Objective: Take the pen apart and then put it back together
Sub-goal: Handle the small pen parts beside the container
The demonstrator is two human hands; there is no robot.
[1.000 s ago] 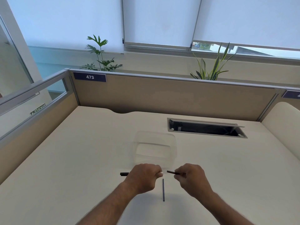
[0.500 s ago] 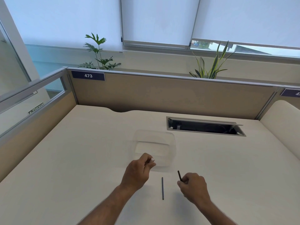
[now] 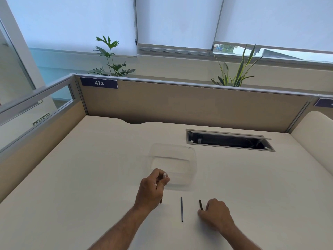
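Nearest, two bare forearms reach onto the cream desk (image 3: pixel 75 177). Landmark is the thin dark refill (image 3: pixel 182 209), lying flat on the desk and pointing away from the person, touched by nothing.

Just right of the refill, the right hand (image 3: pixel 215 213) rests low on the desk with fingers curled around the near end of a short dark pen piece (image 3: pixel 200 204); its far end sticks out past the fingers, angled up-left. Whether the piece touches the desk, cannot tell.

Left of the refill and a bit farther, the left hand (image 3: pixel 152 188) is clenched on the pen barrel (image 3: pixel 164 175), held roughly upright: white tip shows above the fingers, dark end pokes out below the palm.

Beyond the refill, just behind the left hand, a clear plastic container (image 3: pixel 173 165) sits open side up. Farther and to the right of it, a cable hatch (image 3: pixel 228 141) is cut into the desk, lid raised. Behind that, a tan partition (image 3: pixel 189 103) carries a "473" label (image 3: pixel 99 83) at its left end. Two potted plants (image 3: pixel 111 56) show over the partition, with blinds drawn at the windows.
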